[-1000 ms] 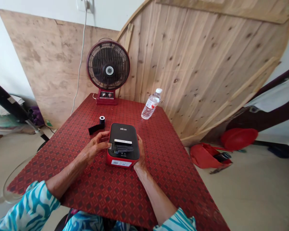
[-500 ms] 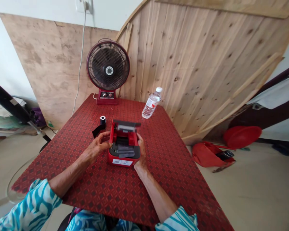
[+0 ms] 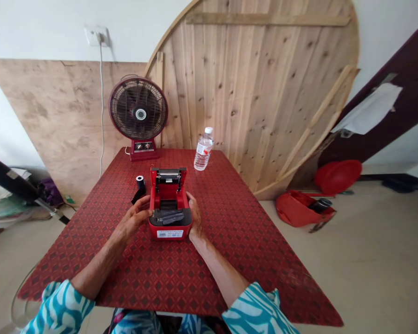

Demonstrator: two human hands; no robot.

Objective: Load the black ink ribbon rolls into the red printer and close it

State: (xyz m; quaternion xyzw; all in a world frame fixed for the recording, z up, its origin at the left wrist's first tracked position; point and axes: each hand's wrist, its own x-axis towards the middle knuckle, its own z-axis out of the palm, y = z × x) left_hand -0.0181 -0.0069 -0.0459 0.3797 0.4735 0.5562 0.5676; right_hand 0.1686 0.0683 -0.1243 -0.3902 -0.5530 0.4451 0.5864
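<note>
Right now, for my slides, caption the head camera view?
Left hand and right hand flank an open red printer, a black roll beside it, on a red patterned tablecloth.

Bright, even light, v. soft shadows, sharp overall w/ no real blur, wide-angle bend at edges.
</note>
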